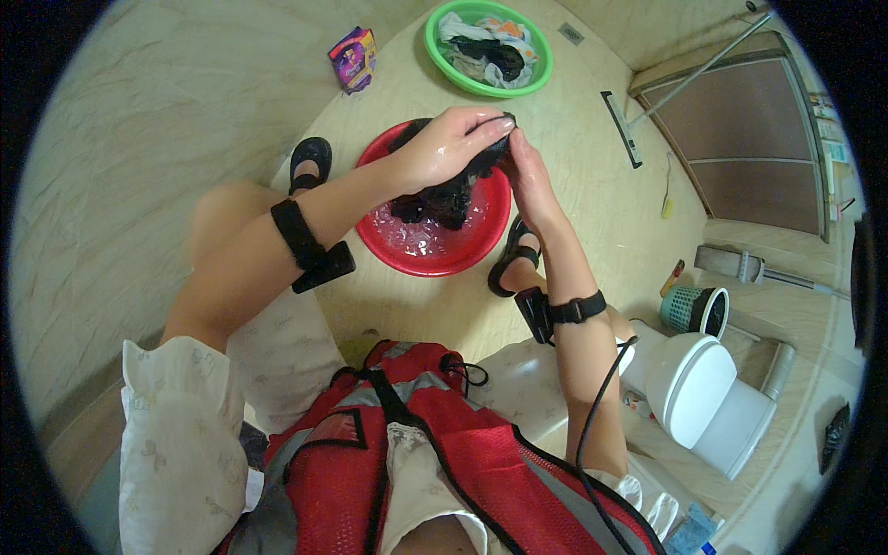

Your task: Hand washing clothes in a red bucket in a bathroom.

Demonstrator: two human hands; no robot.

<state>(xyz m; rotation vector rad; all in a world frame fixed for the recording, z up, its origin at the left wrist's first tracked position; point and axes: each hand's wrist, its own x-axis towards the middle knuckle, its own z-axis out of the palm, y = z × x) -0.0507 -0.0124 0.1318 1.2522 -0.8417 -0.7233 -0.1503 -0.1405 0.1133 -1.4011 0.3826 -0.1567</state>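
Note:
A piece of wet black cloth [446, 203] hangs in dark folds over a red basin [433, 265], its lower part down near the sudsy water [421, 239]. My left hand [451, 148] is closed around the upper part, wet, with its thumb across the top. Close against it on the right, my right hand [530, 176] grips the same bunched cloth; its fingertips are partly hidden behind the fabric. The kind of garment cannot be made out.
A green basin [546, 69] of mixed laundry stands beyond the red one, with a purple packet [353, 60] to its left. On the right are a floor squeegee [622, 129], a lidded white toilet [689, 388] and a teal waste bin [683, 308]. My feet flank the red basin.

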